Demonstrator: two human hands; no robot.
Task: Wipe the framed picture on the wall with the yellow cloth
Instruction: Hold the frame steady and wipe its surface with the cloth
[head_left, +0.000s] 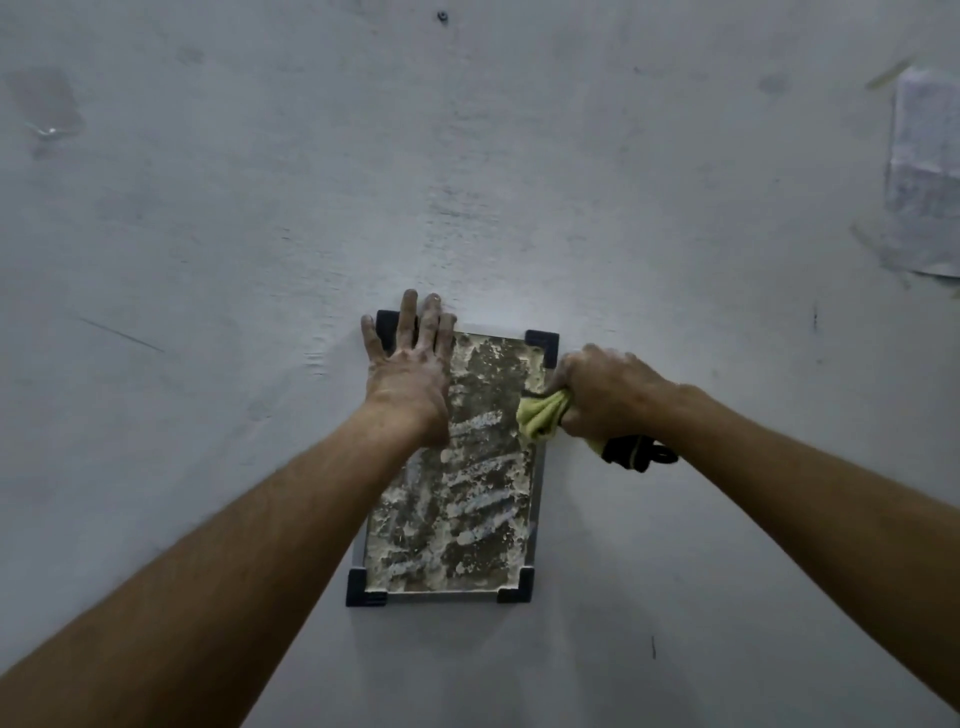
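My left hand (408, 364) lies flat, bracing the framed picture (467, 493) on the wall (208, 260); my right hand (605, 389) grips the bunched yellow cloth (540, 415) at its right edge. Hard strokes could skew it.

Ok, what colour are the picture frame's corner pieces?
Black corner pieces, seen best in the head view.

Yellow cloth (540, 418), black-cornered frame (447, 467) with streaky beige-grey smears, grey wall (260, 208).
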